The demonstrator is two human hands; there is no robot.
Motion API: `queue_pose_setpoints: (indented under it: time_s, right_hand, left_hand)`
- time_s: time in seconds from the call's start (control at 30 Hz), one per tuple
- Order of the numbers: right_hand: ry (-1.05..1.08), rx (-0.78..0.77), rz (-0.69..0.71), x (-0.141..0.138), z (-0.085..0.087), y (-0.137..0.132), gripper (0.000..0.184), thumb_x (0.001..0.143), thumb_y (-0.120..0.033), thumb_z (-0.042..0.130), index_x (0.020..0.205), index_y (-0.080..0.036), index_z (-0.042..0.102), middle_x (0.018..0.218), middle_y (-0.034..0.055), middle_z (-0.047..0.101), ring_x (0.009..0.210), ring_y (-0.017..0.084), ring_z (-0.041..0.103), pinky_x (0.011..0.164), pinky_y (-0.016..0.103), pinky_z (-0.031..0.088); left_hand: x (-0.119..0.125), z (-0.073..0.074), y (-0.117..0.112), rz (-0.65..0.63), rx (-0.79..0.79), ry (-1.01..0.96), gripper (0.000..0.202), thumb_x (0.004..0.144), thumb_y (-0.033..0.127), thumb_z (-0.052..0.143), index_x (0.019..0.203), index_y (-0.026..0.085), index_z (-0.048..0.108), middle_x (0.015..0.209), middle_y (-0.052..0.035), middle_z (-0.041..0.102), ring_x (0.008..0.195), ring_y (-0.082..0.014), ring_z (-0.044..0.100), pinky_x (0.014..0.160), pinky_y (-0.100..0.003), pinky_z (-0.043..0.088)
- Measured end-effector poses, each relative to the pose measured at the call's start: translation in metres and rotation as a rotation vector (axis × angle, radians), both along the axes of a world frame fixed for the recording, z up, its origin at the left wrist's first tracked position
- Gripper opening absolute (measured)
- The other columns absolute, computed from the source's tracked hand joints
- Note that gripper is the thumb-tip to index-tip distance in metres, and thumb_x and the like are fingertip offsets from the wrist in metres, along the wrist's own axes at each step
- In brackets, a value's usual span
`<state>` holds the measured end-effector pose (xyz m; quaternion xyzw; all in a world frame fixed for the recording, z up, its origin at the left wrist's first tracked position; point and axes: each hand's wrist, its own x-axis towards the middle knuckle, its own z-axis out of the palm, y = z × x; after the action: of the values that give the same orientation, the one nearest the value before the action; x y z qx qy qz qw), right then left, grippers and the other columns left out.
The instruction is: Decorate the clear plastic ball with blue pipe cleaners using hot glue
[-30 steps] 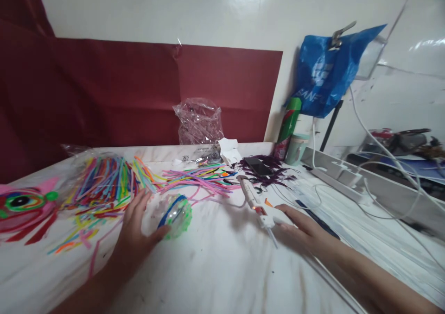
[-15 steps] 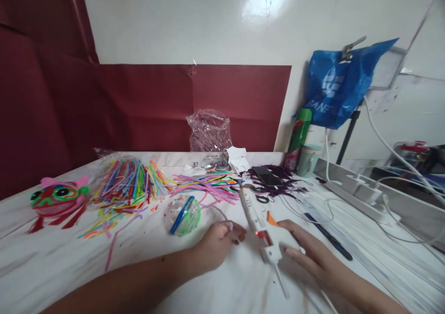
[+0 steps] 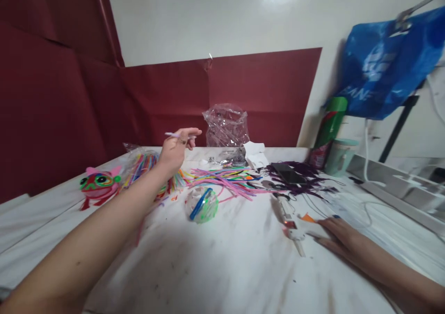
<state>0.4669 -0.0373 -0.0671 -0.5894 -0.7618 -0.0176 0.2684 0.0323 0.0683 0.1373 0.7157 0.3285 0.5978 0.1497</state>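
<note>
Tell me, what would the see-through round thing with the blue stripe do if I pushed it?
The see-through round thing would probably roll or rock, because its sides curve. It may be light for its size, since it looks clear and maybe hollow. The green edging might make it wobble, because it shows mostly on one side.

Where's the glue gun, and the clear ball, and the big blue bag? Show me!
Glue gun [image 3: 291, 227]: head view, on the middle of its body.
Clear ball [image 3: 201, 204]: head view, on the blue strip across it.
Blue bag [image 3: 387, 73]: head view, on its front, beside the white logo.
</note>
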Motion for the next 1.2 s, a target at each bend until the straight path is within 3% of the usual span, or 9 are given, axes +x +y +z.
queue_pose_setpoints:
  time_s: [0.07, 0.17, 0.37, 0.5, 0.67, 0.77, 0.9, 1.07, 1.2]
  right_hand:
    - [-0.025, -0.058, 0.048, 0.004, -0.002, 0.002, 0.043, 0.081, -0.054, 0.056, 0.108, -0.022, 0.066, 0.103, 0.0115, 0.068, 0.097, 0.032, 0.064, 0.086, 0.043, 0.053]
    - [-0.027, -0.091, 0.056, 0.007, -0.004, 0.003, 0.045, 0.081, -0.054, 0.056, 0.11, -0.023, 0.066, 0.105, 0.0117, 0.068, 0.101, 0.035, 0.062, 0.089, 0.048, 0.052]
    - [0.03, -0.06, 0.037, 0.013, 0.002, 0.0, 0.043, 0.074, -0.058, 0.06, 0.108, -0.033, 0.066, 0.107, 0.0122, 0.067, 0.101, 0.039, 0.062, 0.088, 0.053, 0.053]
    - [0.164, 0.005, 0.0, -0.014, 0.035, 0.001, 0.039, 0.071, -0.067, 0.053, 0.092, -0.037, 0.066, 0.101, 0.0135, 0.068, 0.086, 0.039, 0.065, 0.072, 0.059, 0.055]
    - [0.388, -0.245, 0.148, -0.112, 0.072, 0.006, 0.046, 0.075, -0.062, 0.056, 0.105, -0.028, 0.06, 0.101, 0.0131, 0.068, 0.085, 0.032, 0.066, 0.067, 0.045, 0.058]
    - [0.506, -0.384, 0.281, -0.176, 0.066, 0.019, 0.071, 0.074, -0.058, 0.058, 0.132, -0.02, 0.042, 0.124, 0.018, 0.057, 0.097, 0.031, 0.064, 0.074, 0.043, 0.056]
    - [0.734, -0.497, 0.378, -0.234, 0.047, 0.043, 0.097, 0.064, -0.055, 0.07, 0.143, -0.02, 0.026, 0.124, 0.0171, 0.057, 0.1, 0.029, 0.062, 0.072, 0.038, 0.054]
    - [1.031, -0.486, 0.396, -0.259, 0.04, 0.052, 0.073, 0.065, -0.044, 0.075, 0.13, -0.024, 0.048, 0.119, 0.0092, 0.062, 0.094, 0.024, 0.063, 0.074, 0.034, 0.053]
    - [1.093, -0.53, 0.328, -0.261, 0.042, 0.046, 0.068, 0.067, -0.035, 0.072, 0.13, -0.027, 0.047, 0.121, 0.0071, 0.06, 0.085, 0.021, 0.064, 0.062, 0.029, 0.053]
  left_hand:
    - [-0.012, -0.018, 0.026, 0.072, -0.31, 0.07, 0.042, 0.087, 0.044, 0.042, 0.118, 0.019, 0.057, 0.105, -0.0093, 0.067, 0.082, -0.0169, 0.06, 0.075, -0.03, 0.048]
    - [-0.027, -0.053, 0.047, 0.187, -0.457, 0.099, 0.047, 0.067, 0.023, 0.068, 0.112, 0.013, 0.06, 0.106, -0.0144, 0.066, 0.098, -0.0258, 0.059, 0.088, -0.037, 0.044]
    - [-0.042, -0.099, 0.017, 0.186, -0.584, 0.096, 0.041, 0.076, 0.038, 0.059, 0.109, 0.014, 0.06, 0.112, -0.0135, 0.065, 0.104, -0.028, 0.059, 0.09, -0.04, 0.044]
    - [-0.04, -0.114, -0.017, -0.061, -0.643, 0.231, 0.072, 0.06, 0.037, 0.076, 0.126, 0.022, 0.052, 0.122, -0.0089, 0.061, 0.105, -0.0276, 0.06, 0.089, -0.036, 0.047]
    - [-0.038, -0.131, -0.023, -0.276, -0.672, 0.302, 0.098, 0.05, 0.026, 0.083, 0.138, 0.024, 0.04, 0.139, -0.0112, 0.047, 0.125, -0.0314, 0.046, 0.101, -0.039, 0.04]
    - [-0.041, -0.142, -0.018, -0.357, -0.698, 0.222, 0.103, 0.052, 0.027, 0.083, 0.142, 0.024, 0.032, 0.143, -0.0134, 0.042, 0.128, -0.0327, 0.043, 0.102, -0.042, 0.038]
    - [-0.043, -0.151, -0.022, -0.453, -0.697, 0.203, 0.115, 0.047, 0.029, 0.086, 0.144, 0.024, 0.025, 0.153, -0.0156, 0.023, 0.133, -0.0358, 0.035, 0.104, -0.045, 0.035]
    - [-0.037, -0.149, -0.031, -0.404, -0.639, 0.148, 0.085, 0.064, 0.033, 0.076, 0.138, 0.017, 0.037, 0.143, -0.0172, 0.04, 0.125, -0.0325, 0.045, 0.098, -0.041, 0.042]
    - [-0.032, -0.147, -0.033, -0.337, -0.625, 0.124, 0.072, 0.064, 0.037, 0.074, 0.127, 0.015, 0.048, 0.129, -0.0163, 0.054, 0.11, -0.0312, 0.056, 0.084, -0.038, 0.048]
